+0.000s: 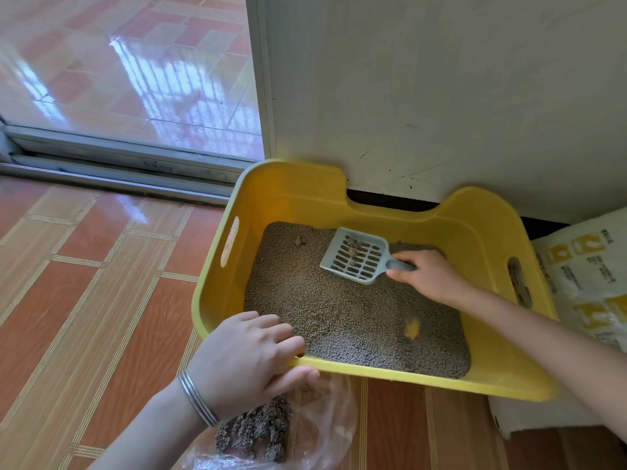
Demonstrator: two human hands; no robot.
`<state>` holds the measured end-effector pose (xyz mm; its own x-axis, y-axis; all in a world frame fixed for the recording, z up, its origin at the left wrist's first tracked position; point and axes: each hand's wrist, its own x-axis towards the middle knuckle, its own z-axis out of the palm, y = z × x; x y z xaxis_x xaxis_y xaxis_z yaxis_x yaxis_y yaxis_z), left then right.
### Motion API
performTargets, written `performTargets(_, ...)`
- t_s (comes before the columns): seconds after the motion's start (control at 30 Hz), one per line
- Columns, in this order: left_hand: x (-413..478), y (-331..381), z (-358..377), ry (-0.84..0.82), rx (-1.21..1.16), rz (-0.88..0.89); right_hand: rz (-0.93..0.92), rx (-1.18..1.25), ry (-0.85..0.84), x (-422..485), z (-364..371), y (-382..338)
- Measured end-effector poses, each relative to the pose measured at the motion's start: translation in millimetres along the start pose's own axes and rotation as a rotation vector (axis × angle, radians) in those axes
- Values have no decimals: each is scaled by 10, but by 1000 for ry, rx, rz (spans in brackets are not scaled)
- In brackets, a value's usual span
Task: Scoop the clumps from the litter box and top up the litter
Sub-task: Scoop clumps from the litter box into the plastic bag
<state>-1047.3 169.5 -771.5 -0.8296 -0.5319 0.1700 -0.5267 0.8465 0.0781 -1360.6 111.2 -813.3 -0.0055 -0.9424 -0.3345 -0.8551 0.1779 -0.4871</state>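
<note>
Against the wall, the yellow litter box sits on the tiled floor w/ grey litter spread across its bottom. R hand is closed round the handle of the pale slotted scoop, which lies low over the far side of the litter, prob. so loose grains drop through the slots; something dark sits in it, can't tell if it's a clump. L hand grips the box's near-left rim, fingers over the edge, thumb outside, likely to steady it vs. the scoop's push. Just below that hand a clear plastic bag holds dark clumps, kept close for short dumps. A small lump remains in the far-left corner. The white litter sack stands beside the box, ready for topping up; its yellow icons and text are too blurred to read.
</note>
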Motion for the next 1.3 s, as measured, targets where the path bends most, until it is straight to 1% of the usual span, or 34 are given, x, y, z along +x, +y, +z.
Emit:
performTargets(0.17,7,-10,10,0,7,5,88,-133,-79,156,9,-122)
performTargets(0.37,11,-21,20,-23,-17,18,76,-123,-126,403,124,-378)
performTargets(0.53,19,-31,25,-24,-28,24,61,-91,-196,686,219,-713)
performTargets(0.67,15,-40,22,-33,-21,26,75,-71,-239,813,251,-788)
performTargets(0.9,22,-42,20,-37,-17,25,-49,21,-255,855,358,-886)
performTargets(1.07,6,-44,25,-50,-14,19,-53,57,-168,707,465,-772)
performTargets(1.2,-1,-41,17,-57,-18,2,-63,160,-130,592,460,-695)
performTargets(1.3,3,-43,15,-56,-22,3,-72,117,-126,494,369,-591)
